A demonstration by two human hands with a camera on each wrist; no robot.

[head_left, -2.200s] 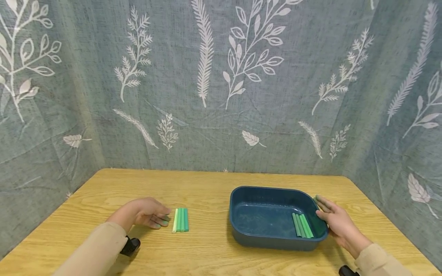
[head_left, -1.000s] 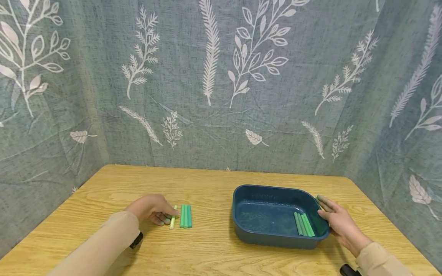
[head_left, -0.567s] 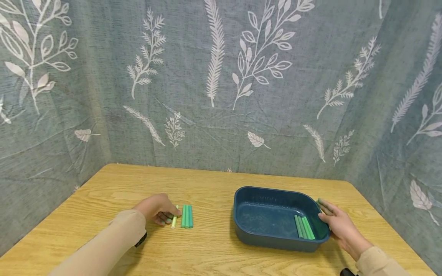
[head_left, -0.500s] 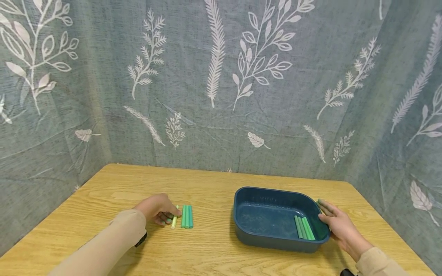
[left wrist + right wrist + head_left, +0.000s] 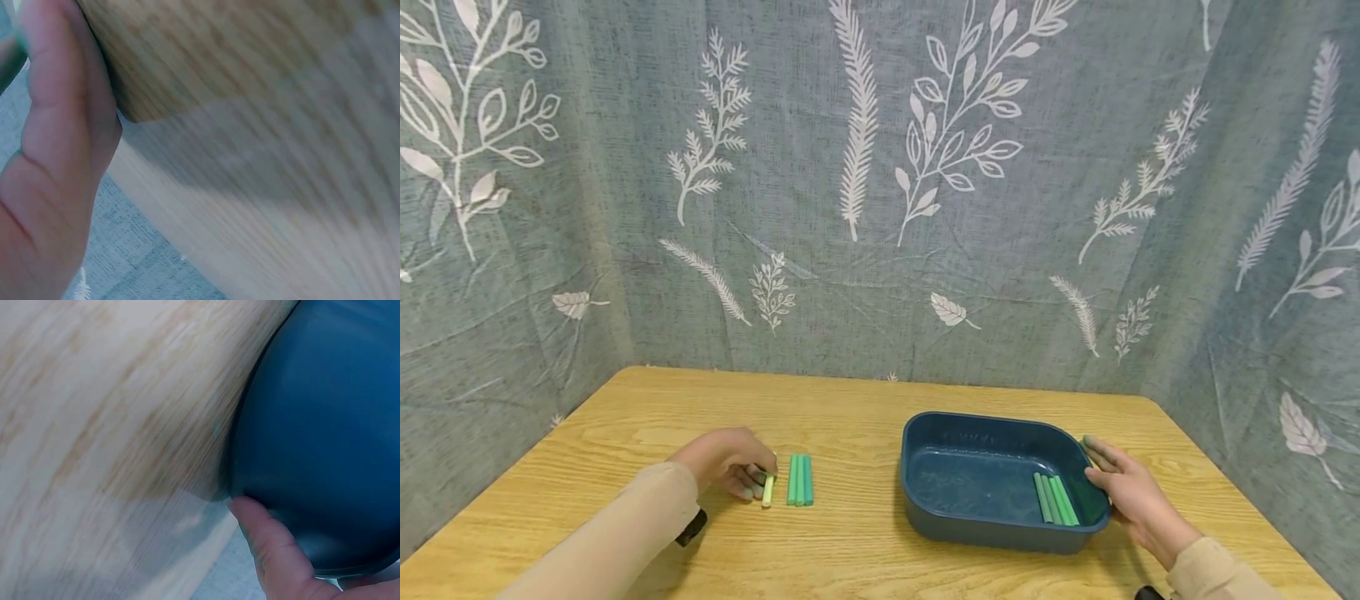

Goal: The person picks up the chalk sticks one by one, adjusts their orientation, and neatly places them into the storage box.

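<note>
In the head view, my left hand (image 5: 733,458) pinches a pale yellow-green chalk stick (image 5: 767,493) low over the table, its upper end hidden by the fingers. To its right, 3 green and teal chalk sticks (image 5: 800,481) lie side by side. My right hand (image 5: 1135,496) rests against the right end of a dark blue bin (image 5: 955,485), fingers fairly straight along the outside and thumb at the rim. Several green chalk sticks (image 5: 1055,499) lie inside, near that end. The right wrist view shows the thumb (image 5: 272,547) touching the bin; the left wrist view does not clearly show the held stick.
The wooden table (image 5: 850,550) carries the bin right of centre. A grey-green curtain (image 5: 820,317) with white leaf prints hangs behind and at both sides. Table surface lies between the loose sticks and the bin.
My left hand has gone from beside the row of sticks to pinching the yellow-green one, now parted leftward from the other 3. The right hand stays at the bin.
</note>
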